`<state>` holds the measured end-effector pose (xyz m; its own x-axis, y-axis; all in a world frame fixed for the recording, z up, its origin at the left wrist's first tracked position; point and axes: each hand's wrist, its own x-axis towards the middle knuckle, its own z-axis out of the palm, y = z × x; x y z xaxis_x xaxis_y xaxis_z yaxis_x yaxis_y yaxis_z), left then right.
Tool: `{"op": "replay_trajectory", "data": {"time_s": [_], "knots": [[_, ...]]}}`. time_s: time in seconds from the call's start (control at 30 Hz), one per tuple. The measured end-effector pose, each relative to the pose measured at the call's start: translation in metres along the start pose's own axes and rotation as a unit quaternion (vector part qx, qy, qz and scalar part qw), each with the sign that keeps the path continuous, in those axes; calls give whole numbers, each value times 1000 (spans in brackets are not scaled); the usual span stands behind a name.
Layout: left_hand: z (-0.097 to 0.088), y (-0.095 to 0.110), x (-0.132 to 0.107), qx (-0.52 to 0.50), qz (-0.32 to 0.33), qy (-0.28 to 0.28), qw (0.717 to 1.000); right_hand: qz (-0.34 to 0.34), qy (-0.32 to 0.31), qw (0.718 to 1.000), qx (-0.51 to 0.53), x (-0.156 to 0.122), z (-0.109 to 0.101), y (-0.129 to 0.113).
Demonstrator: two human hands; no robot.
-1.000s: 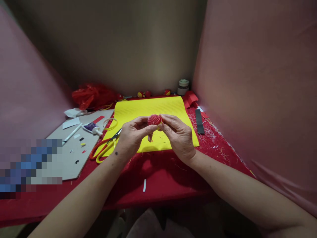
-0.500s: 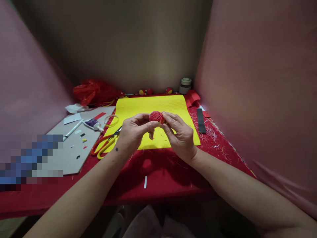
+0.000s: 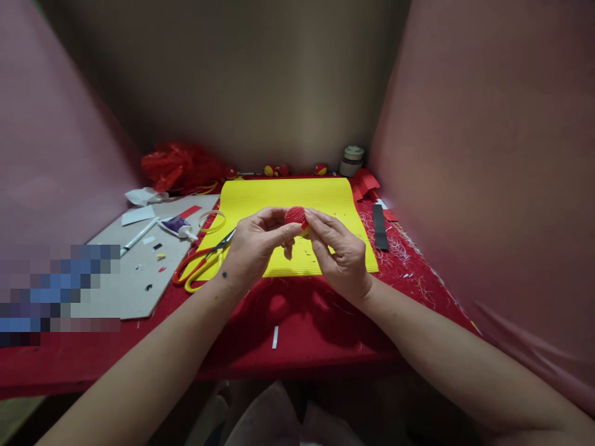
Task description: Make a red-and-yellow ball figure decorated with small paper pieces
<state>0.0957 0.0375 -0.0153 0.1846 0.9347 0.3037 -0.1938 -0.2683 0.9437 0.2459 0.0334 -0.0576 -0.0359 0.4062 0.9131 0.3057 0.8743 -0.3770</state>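
A person's two bare hands meet over a worktable, a small, rounded red piece [image 3: 294,215] with a textured surface pinched between them. The left hand [image 3: 253,244] grips the piece from its left side, thumb along the near edge; the right hand [image 3: 341,254] closes thumb and fingers on its right end, where a bit of yellow shows at the underside. The fingers hide much of the piece.

Beneath the grip lies a yellow ribbed sheet [image 3: 286,192], dotted with tiny scraps. Left of the grip, just beside the left wrist, scissors [image 3: 199,267] with red and yellow handles rest partly on the sheet. Farther left, a grey board [image 3: 139,288] carries a purple-and-white tube [image 3: 176,226], a pale pen-like stick [image 3: 139,236] and small cut bits. To the right of the grip, a black strip [image 3: 380,227] lies among loose threads [image 3: 395,246]. Beyond the grip, at the back, sit a red plastic bag [image 3: 179,166], small red-and-yellow figures [image 3: 269,170] and a lidded jar [image 3: 352,161]. Nearer than the grip, a white strip [image 3: 275,337] lies on red cloth [image 3: 320,347].
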Motion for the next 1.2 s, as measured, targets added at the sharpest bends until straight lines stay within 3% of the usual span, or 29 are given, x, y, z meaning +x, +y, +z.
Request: {"op": "replay_trajectory", "data": {"time_s": [0.23,0.67,1.2], "knots": [[0,2,-1,3,1,6,1000,85,8,992,88,2,-2,-1],[-1,6,0,41,-45,4,998,157,12,980,124,-1,1,1],[0,6,1,64,-47,2,997,178,40,972,146,-3,5,3]]}}
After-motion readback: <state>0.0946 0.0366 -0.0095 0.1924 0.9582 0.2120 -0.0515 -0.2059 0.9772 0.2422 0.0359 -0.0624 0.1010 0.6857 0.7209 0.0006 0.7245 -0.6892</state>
